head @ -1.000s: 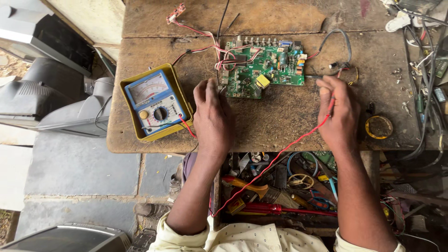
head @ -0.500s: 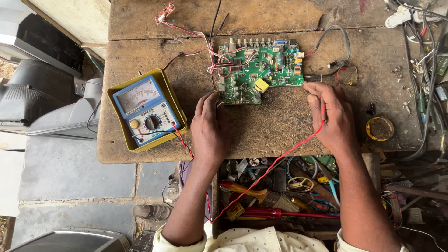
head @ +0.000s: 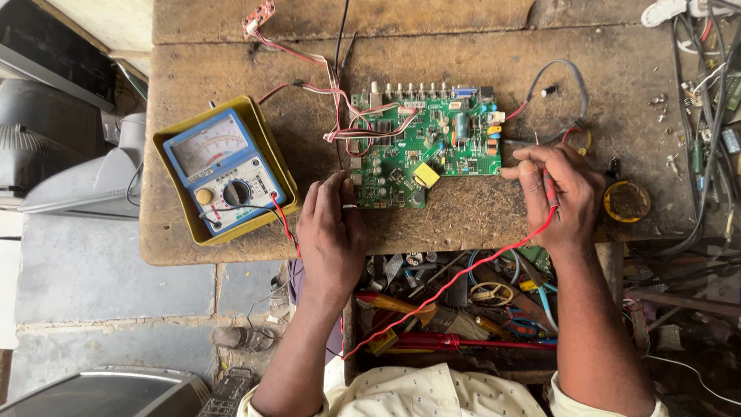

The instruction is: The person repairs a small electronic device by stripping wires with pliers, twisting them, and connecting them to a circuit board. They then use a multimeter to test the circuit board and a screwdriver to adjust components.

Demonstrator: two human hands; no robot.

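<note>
Overhead, a person's two bare hands work at a worn wooden bench [head: 231, 69], seen from a head camera looking straight down. A green circuit board [head: 424, 150] lies flat in the middle of the bench, its long axis running left to right, with a row of connectors along its far edge.

The right hand [head: 559, 197] sits just beside the board's right edge, and is the nearer of the two to it. Its fingers are pinched closed around a red test probe [head: 549, 189], and the forefinger reaches left to the board's near right corner; whether the probe tip touches the board cannot be told. A red lead [head: 455, 282] trails from this hand down to the near left, over an open drawer of tools [head: 463, 309].

The left hand [head: 332, 232] rests at the board's near left corner, fingers curled loosely and pointing away from the person. It seems to hold a thin probe against the board's left edge, but the grip is hidden by the fingers.

Further left, an analogue multimeter [head: 224, 170] sits in a yellow tray, well apart from the board. A small round tin [head: 627, 202] stands just right of the right hand.
</note>
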